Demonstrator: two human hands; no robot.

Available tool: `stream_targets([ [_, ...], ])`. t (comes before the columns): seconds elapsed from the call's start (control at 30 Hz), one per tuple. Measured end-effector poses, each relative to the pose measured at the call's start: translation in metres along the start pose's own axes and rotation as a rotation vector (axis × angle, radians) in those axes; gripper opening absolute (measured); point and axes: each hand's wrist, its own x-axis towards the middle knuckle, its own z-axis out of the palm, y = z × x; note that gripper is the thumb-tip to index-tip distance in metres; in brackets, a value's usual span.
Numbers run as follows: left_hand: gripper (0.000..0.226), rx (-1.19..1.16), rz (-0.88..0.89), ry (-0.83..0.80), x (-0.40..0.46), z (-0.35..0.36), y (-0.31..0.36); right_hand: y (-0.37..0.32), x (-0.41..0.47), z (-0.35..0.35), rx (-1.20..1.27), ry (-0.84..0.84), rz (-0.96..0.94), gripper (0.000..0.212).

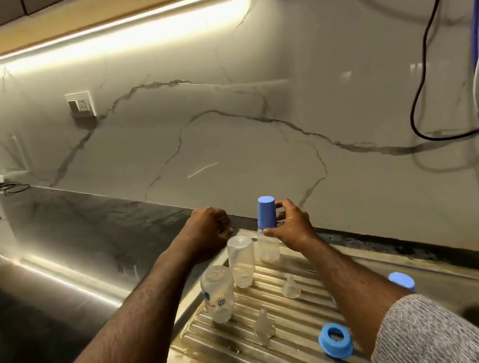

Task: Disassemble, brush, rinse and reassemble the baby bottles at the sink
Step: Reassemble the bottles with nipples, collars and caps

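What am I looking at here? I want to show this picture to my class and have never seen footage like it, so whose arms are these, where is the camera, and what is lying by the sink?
There is no machine: a person wears a camera on the head, looking down at their own arms. The right hand grips the blue cap on an upright bottle. The left hand is a closed fist holding nothing visible. On the ribbed steel draining board stand two clear bottles upside down, two clear teats and a blue screw ring. Another blue piece shows behind the right arm.
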Motion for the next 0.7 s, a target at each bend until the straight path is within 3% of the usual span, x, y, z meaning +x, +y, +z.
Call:
stream_targets([
  [0.07,0.017,-0.007,0.011,0.000,-0.002,-0.001,0.003,0.002,-0.007,-0.005,-0.018,0.014,0.008,0.070],
  [0.17,0.015,-0.017,0.035,0.016,-0.003,-0.004,0.009,0.006,-0.016,-0.020,-0.179,0.020,-0.042,0.038],
  [0.27,0.014,-0.031,0.061,0.038,-0.003,-0.005,0.020,0.007,-0.025,-0.037,-0.275,-0.238,-0.068,0.014],
  [0.37,0.017,-0.031,0.092,0.027,-0.005,-0.002,0.034,0.001,-0.039,-0.050,-0.389,-0.574,-0.031,0.020],
  [0.43,0.019,-0.030,0.108,0.010,-0.007,0.003,0.044,0.002,-0.049,-0.052,-0.468,-0.662,0.000,0.025],
  [0.57,0.022,-0.033,0.102,-0.025,-0.009,0.013,0.058,0.009,-0.064,-0.045,-0.602,-0.594,-0.058,0.015],
  [0.7,0.021,-0.034,0.113,0.008,-0.012,0.024,0.072,0.011,-0.068,-0.052,-0.561,-0.419,-0.110,0.012],
])
